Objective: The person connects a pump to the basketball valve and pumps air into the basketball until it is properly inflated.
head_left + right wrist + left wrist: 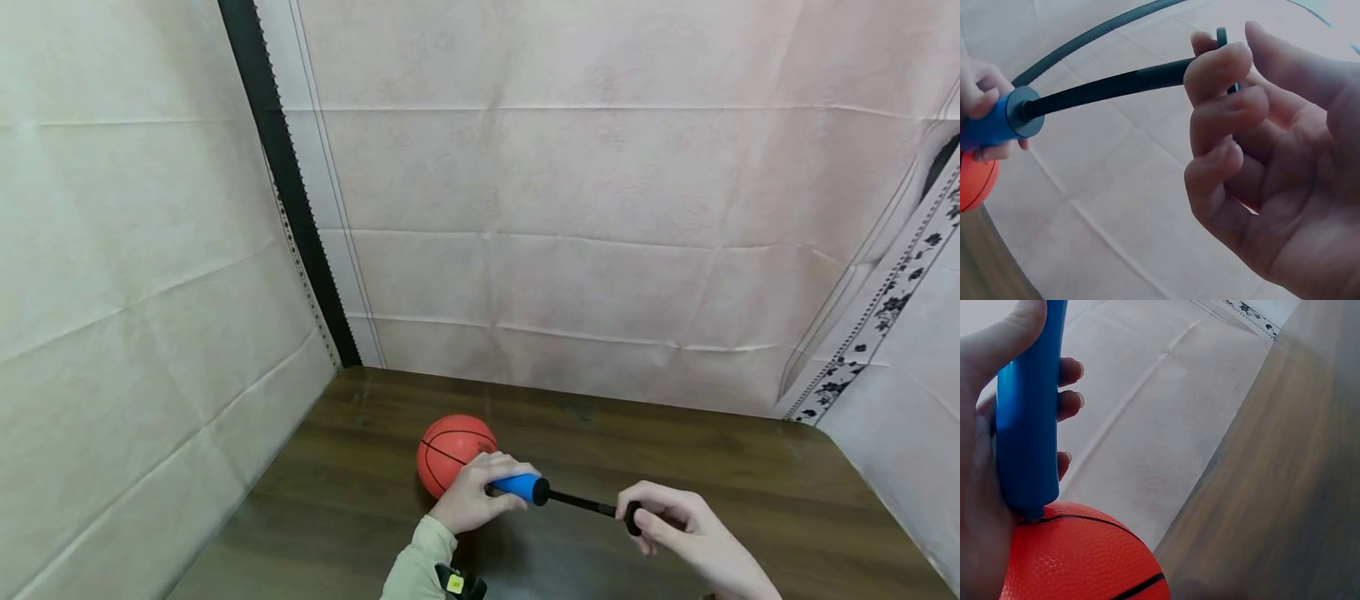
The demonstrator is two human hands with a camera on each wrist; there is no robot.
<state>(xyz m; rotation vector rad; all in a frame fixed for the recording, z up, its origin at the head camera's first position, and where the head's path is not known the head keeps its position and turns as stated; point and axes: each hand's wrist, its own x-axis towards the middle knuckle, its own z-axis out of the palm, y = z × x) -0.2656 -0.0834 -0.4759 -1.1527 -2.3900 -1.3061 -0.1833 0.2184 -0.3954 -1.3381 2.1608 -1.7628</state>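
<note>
A small orange-red basketball [446,450] with black lines sits on the wooden table. My left hand [474,493] grips the blue barrel of a hand pump [1029,425], fingers wrapped round it. In the left wrist view the barrel's narrow end meets the ball's surface [1094,565]. Out of the barrel's other end runs a long black plunger rod [1110,92], pulled well out to the right. My right hand [678,529] holds the black handle disc [632,518] at the rod's end, its curled fingers hooked round the rod behind the disc.
The brown wooden table [337,492] lies beneath both hands. Pale creased cloth [600,208] hangs behind it and on both sides. A black strip [288,183] runs down the back left corner. On my left wrist is a dark strap [468,587].
</note>
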